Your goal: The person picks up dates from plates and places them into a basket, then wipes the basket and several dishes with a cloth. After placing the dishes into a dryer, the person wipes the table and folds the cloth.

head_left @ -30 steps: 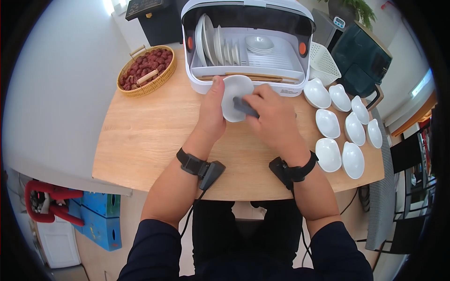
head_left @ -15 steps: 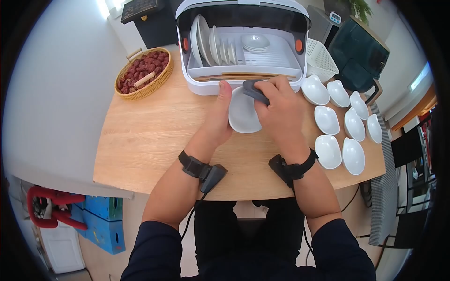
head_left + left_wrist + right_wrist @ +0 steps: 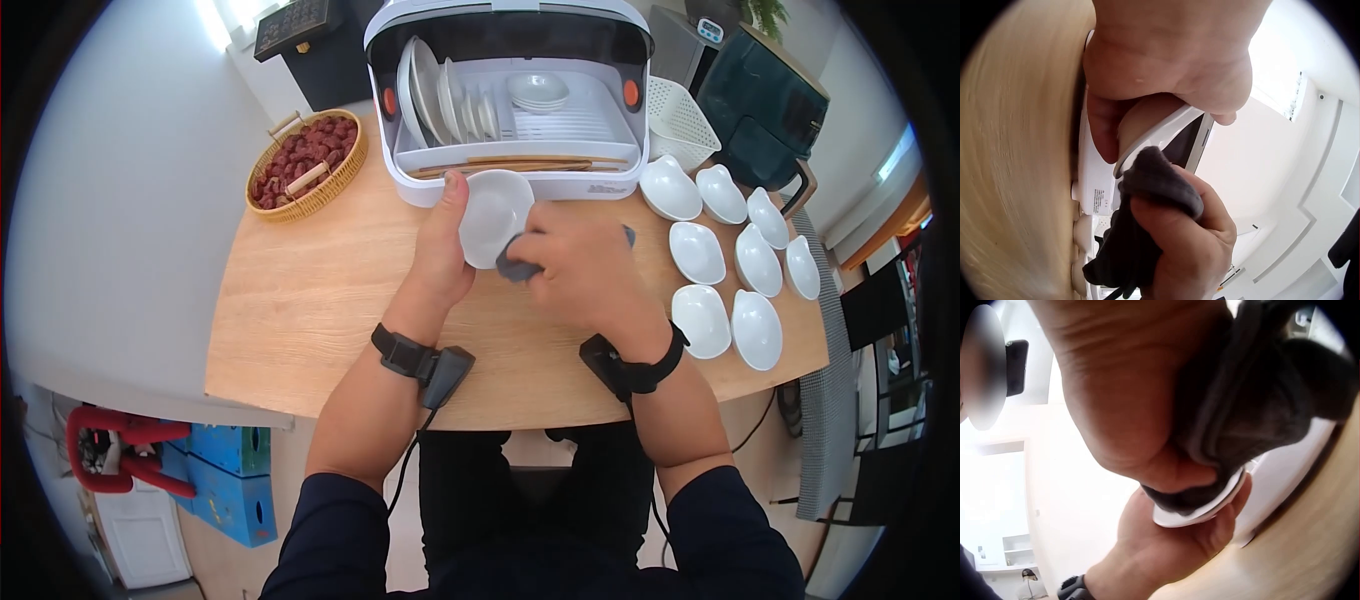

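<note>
My left hand point(image 3: 441, 245) grips a white bowl point(image 3: 495, 212) by its left side, thumb up along the rim, the hollow tipped toward me. My right hand point(image 3: 585, 262) pinches a dark grey cloth point(image 3: 518, 262) at the bowl's lower right rim. In the left wrist view the bunched cloth point(image 3: 1157, 181) hangs from the right hand's fingers, close against the edge of the bowl point(image 3: 1157, 134). The right wrist view has the cloth point(image 3: 1254, 406) over the bowl's rim point(image 3: 1175, 520), with the left hand point(image 3: 1160, 547) beneath.
Just beyond the hands stands an open white dish cabinet point(image 3: 560, 186) with plates, small bowls and chopsticks. Several white bowls point(image 3: 697, 252) are grouped on the right of the wooden table point(image 3: 300, 320). A basket of dark red fruit point(image 3: 305, 165) sits at left, a white perforated basket point(image 3: 680, 125) at back right.
The cloth has passed from inside the bowl to its upper rim, then down to its lower right rim. The bowl went slightly right and nearer, then back left.
</note>
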Action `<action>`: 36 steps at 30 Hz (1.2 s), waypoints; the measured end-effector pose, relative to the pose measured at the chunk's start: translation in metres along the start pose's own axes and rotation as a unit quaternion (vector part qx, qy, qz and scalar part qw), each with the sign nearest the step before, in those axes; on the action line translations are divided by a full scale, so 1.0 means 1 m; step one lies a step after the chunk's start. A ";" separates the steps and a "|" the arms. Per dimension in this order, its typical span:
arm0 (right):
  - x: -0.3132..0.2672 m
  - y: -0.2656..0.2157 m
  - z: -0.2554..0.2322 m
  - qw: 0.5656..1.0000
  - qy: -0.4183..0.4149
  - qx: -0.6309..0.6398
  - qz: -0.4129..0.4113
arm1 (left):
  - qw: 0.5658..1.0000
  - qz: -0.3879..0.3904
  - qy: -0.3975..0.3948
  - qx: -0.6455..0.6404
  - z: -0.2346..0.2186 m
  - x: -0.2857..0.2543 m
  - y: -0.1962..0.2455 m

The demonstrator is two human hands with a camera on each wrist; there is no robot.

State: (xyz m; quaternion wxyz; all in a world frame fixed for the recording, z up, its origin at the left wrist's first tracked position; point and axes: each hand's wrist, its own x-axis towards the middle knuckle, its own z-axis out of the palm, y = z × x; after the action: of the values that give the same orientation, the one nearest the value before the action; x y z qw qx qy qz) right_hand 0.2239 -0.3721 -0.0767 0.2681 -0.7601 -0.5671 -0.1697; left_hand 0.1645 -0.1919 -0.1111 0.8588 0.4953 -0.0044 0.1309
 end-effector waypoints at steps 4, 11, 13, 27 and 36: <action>0.011 0.004 0.011 0.985 0.169 -0.038 0.015 | 0.996 0.044 -0.010 0.080 0.002 0.003 -0.009; 0.004 0.008 0.012 0.981 -0.060 0.187 -0.002 | 0.971 0.147 -0.005 0.190 0.002 -0.002 -0.006; 0.006 0.006 -0.009 0.901 -0.151 0.406 -0.031 | 0.989 0.138 0.029 0.042 0.001 0.002 -0.002; 0.021 0.012 0.003 0.713 -0.052 0.555 0.424 | 0.988 0.093 -0.007 -0.126 0.004 0.001 0.005; 0.107 0.117 -0.052 0.720 -0.083 0.468 0.505 | 0.990 0.000 -0.002 -0.138 -0.026 0.011 -0.003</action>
State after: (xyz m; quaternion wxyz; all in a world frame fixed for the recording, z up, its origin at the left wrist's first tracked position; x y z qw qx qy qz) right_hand 0.3696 -0.3451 0.0000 0.5879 -0.7223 -0.1257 0.3417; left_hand 0.1724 -0.1691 -0.1250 0.9187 0.3727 -0.0243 0.1285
